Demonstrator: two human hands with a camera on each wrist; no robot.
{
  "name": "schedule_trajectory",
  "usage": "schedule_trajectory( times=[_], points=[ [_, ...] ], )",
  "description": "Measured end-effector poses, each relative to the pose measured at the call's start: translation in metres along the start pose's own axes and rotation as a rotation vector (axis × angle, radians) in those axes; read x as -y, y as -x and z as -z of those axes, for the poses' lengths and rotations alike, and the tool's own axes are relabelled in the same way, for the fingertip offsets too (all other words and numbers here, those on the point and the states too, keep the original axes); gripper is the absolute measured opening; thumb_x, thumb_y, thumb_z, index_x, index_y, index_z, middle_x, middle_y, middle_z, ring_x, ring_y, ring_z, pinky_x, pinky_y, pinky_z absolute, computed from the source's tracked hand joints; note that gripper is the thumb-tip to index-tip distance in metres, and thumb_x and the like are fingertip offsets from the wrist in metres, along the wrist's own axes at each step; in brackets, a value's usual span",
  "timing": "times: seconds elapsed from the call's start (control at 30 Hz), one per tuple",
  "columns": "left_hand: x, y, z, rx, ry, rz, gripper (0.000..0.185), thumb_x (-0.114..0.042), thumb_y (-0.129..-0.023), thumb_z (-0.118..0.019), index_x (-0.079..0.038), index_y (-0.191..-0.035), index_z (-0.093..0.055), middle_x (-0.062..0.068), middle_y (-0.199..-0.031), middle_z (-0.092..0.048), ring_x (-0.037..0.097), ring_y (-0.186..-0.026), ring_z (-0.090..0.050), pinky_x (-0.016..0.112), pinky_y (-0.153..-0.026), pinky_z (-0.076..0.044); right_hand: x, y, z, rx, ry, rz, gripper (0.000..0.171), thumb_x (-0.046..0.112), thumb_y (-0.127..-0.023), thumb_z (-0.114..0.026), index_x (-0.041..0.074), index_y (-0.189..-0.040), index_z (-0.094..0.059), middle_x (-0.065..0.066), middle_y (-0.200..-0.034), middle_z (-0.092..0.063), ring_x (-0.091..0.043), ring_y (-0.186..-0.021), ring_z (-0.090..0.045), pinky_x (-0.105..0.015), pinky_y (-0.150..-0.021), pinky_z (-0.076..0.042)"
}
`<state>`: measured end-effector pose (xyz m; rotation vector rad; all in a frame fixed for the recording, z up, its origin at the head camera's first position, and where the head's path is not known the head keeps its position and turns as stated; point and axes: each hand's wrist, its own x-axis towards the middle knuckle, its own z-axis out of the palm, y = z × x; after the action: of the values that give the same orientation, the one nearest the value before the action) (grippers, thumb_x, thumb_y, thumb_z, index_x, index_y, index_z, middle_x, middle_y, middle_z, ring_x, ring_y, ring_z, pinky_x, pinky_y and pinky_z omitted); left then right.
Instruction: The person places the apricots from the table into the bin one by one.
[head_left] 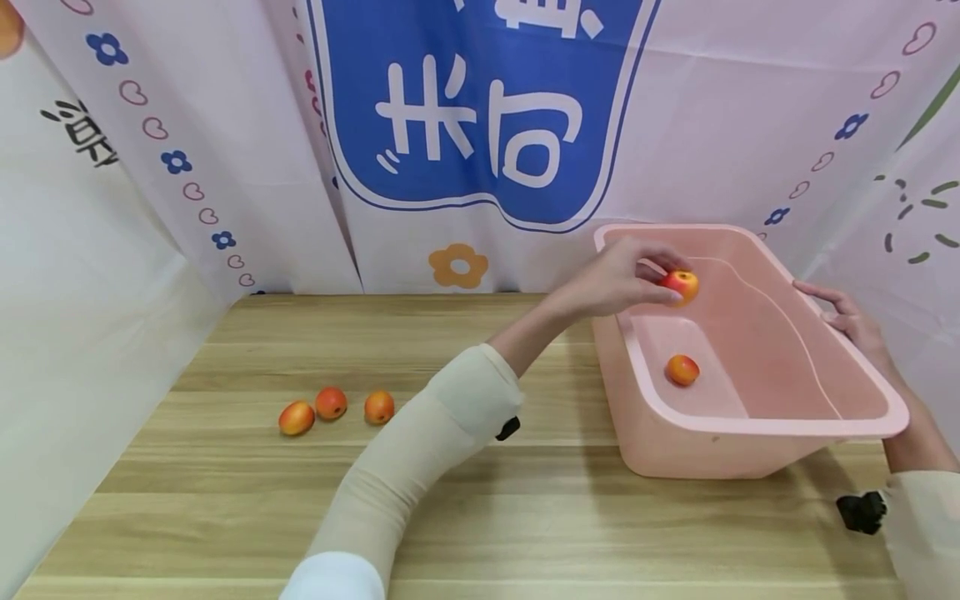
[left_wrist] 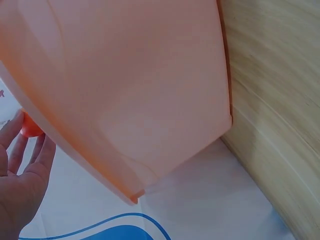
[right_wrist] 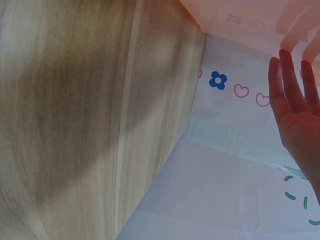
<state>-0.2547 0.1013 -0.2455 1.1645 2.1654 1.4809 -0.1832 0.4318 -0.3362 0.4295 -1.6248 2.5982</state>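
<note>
Wooden tabletop [head_left: 225,500] hemmed in by white printed curtains, a pink tub tipped on it at the right.

Going left to right: three small orange-red fruits [head_left: 328,409] lie in a loose row on the wood, well apart from the tub. The person's left hand [head_left: 622,279], in a cream sleeve, reaches over the near-left rim of the pink tub [head_left: 757,429] and pinches a red-orange fruit [head_left: 681,285] in its fingertips, above the tub's inside. Another fruit [head_left: 682,369] rests on the tub's floor below. At the far side, the right hand [head_left: 847,321] lies on the tub's right rim with fingers fairly straight, curling round nothing.
</note>
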Motion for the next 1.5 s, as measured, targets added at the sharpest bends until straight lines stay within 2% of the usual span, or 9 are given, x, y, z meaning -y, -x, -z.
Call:
schedule_trajectory(
  times=[0.13,0.43,0.63,0.8,0.93,1.03,1.2,1.5],
  points=[
    [-0.002,-0.010,-0.006,0.026,-0.032,0.029,0.035,0.001,-0.093,-0.075,0.003,-0.128,-0.068,0.015,-0.121,-0.069,0.018,-0.106,-0.068,0.014,-0.087,-0.056,0.000,0.001,0.000,-0.025,0.027,-0.016,0.073,-0.014,-0.100,-0.010,0.011,-0.122,-0.075,-0.007,-0.094,-0.075,-0.011,-0.060,-0.066,-0.018,-0.051,-0.054],
    [-0.008,-0.032,-0.022,0.062,-0.082,0.087,0.037,-0.003,-0.092,-0.077,-0.002,-0.129,-0.070,0.008,-0.119,-0.070,0.012,-0.100,-0.067,0.012,-0.079,-0.056,0.000,0.002,-0.001,0.005,0.043,0.047,0.072,-0.013,-0.101,-0.009,0.009,-0.125,-0.073,-0.006,-0.099,-0.076,-0.009,-0.060,-0.066,-0.017,-0.052,-0.054],
    [-0.007,-0.041,-0.033,0.092,-0.066,0.093,0.034,0.001,-0.092,-0.075,0.000,-0.126,-0.070,0.011,-0.117,-0.069,0.013,-0.094,-0.067,0.017,-0.076,-0.059,0.002,0.002,-0.004,-0.023,0.070,0.024,0.070,-0.012,-0.103,-0.012,0.012,-0.123,-0.075,-0.005,-0.097,-0.074,-0.009,-0.065,-0.067,-0.017,-0.054,-0.055],
    [-0.004,-0.051,-0.039,0.092,-0.074,0.155,0.033,0.001,-0.091,-0.076,-0.002,-0.124,-0.071,0.008,-0.113,-0.069,0.012,-0.089,-0.067,0.018,-0.075,-0.059,0.002,0.002,-0.004,-0.022,0.034,0.011,0.069,-0.011,-0.103,-0.011,0.011,-0.123,-0.074,-0.006,-0.099,-0.075,-0.011,-0.065,-0.068,-0.018,-0.054,-0.055],
    [-0.001,-0.060,-0.043,0.102,-0.054,0.185,0.034,0.004,-0.091,-0.076,0.000,-0.124,-0.071,0.009,-0.112,-0.069,0.015,-0.088,-0.067,0.019,-0.074,-0.060,0.003,0.004,-0.005,-0.036,0.097,0.003,0.068,-0.010,-0.104,-0.014,0.016,-0.124,-0.074,-0.003,-0.094,-0.074,-0.009,-0.062,-0.065,-0.017,-0.053,-0.054],
    [0.000,-0.064,-0.047,0.117,-0.049,0.193,0.032,0.006,-0.091,-0.074,0.001,-0.123,-0.072,0.009,-0.109,-0.069,0.019,-0.088,-0.067,0.022,-0.074,-0.060,0.003,0.005,-0.005,-0.052,0.194,0.011,0.067,-0.009,-0.104,-0.018,0.021,-0.124,-0.074,0.000,-0.090,-0.072,-0.006,-0.061,-0.063,-0.015,-0.053,-0.053],
    [-0.001,-0.067,-0.050,0.126,-0.096,0.210,0.032,0.005,-0.091,-0.073,0.000,-0.122,-0.072,0.007,-0.106,-0.069,0.016,-0.083,-0.065,0.021,-0.072,-0.060,0.003,0.006,-0.006,-0.064,0.247,0.014,0.064,-0.007,-0.105,-0.021,0.024,-0.124,-0.074,0.003,-0.094,-0.073,-0.006,-0.063,-0.063,-0.015,-0.053,-0.052],
    [0.002,-0.073,-0.055,0.148,-0.156,0.239,0.028,0.004,-0.091,-0.074,-0.002,-0.118,-0.073,0.005,-0.106,-0.069,0.015,-0.086,-0.068,0.018,-0.070,-0.059,0.001,0.005,-0.009,-0.072,0.207,0.025,0.068,-0.009,-0.104,-0.018,0.021,-0.123,-0.075,0.000,-0.089,-0.072,-0.006,-0.060,-0.063,-0.015,-0.052,-0.052]
  ],
)
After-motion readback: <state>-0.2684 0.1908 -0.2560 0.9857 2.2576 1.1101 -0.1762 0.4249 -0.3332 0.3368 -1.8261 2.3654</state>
